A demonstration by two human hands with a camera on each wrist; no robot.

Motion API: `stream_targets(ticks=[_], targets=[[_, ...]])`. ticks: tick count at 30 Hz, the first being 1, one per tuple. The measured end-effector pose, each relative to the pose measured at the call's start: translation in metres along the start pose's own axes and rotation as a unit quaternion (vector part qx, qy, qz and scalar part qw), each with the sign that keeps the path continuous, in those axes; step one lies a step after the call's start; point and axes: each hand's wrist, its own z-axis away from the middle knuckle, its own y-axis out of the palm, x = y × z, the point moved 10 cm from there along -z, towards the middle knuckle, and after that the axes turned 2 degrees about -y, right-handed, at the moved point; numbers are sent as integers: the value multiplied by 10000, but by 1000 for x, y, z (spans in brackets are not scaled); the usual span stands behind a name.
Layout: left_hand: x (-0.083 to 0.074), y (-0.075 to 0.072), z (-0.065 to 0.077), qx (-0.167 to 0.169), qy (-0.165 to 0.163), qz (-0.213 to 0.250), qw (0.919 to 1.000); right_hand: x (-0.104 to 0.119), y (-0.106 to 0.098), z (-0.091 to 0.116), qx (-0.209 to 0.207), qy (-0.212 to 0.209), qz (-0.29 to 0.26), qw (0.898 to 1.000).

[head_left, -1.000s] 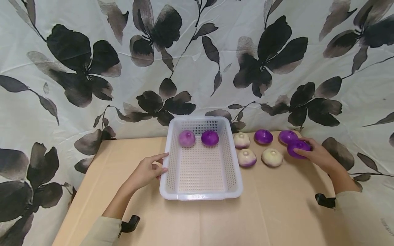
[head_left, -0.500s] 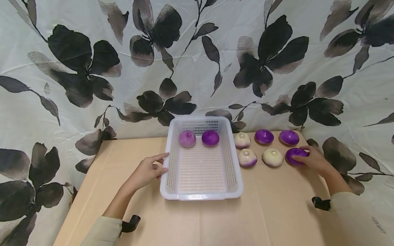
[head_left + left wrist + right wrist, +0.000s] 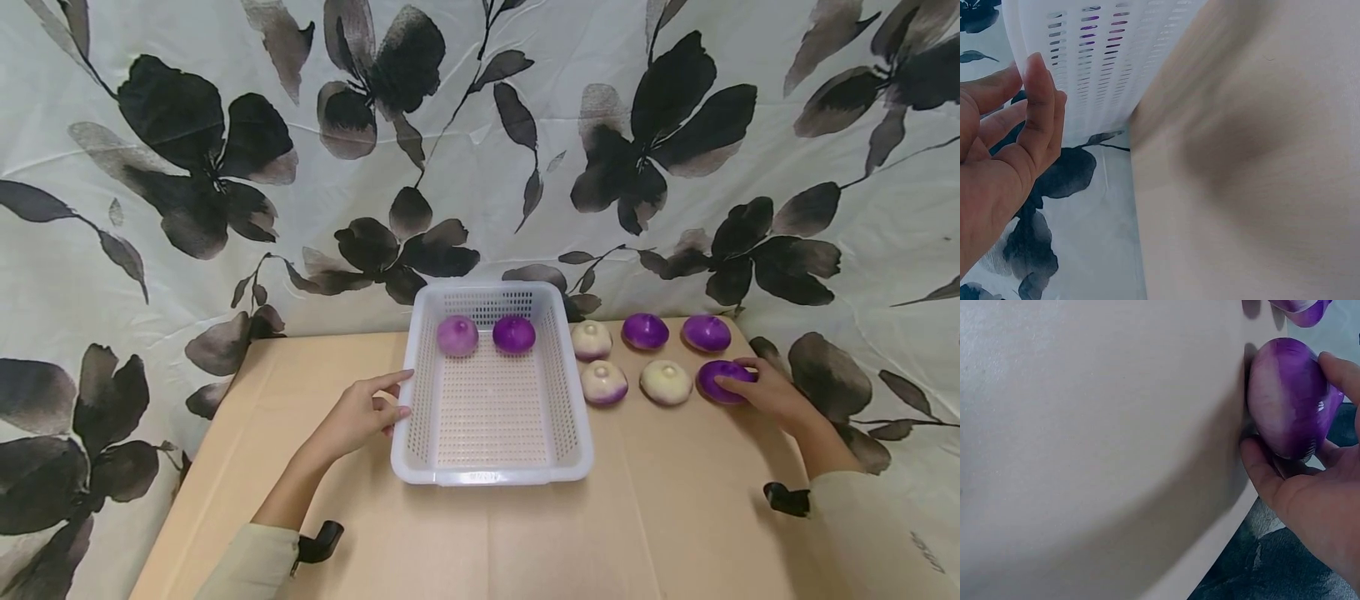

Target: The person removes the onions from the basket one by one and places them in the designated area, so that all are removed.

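My right hand (image 3: 772, 390) holds a glossy purple onion (image 3: 722, 382) on the table's right side, thumb on its near side and fingers around its right. In the right wrist view that onion (image 3: 1288, 397) sits on the tabletop between thumb and fingers. At the left side of a white perforated plastic basket (image 3: 491, 477), my left hand (image 3: 360, 417) grips the rim between thumb and fingers. The left wrist view shows these fingers (image 3: 1038, 112) at the basket's edge (image 3: 1015, 37). Inside, toward the back, lie a pale purple onion (image 3: 457, 336) and a dark purple onion (image 3: 513, 334).
Right of the basket stand three whitish onions, among them a pale one (image 3: 666, 382) and one with a purple base (image 3: 604, 382). Two purple onions (image 3: 645, 331) sit behind them. A floral cloth (image 3: 480, 150) hangs behind the wooden table (image 3: 562, 542).
My right hand has lowered the purple onion and moved it slightly left, to the table in front of another purple one. The left hand and basket stay in place.
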Motion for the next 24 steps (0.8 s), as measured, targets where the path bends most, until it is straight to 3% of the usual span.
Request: stream_targets(ticks=[24], targets=[[-2,1,0,2,-47,81,10000,2,-2,-2,225,-35,-3,9997]])
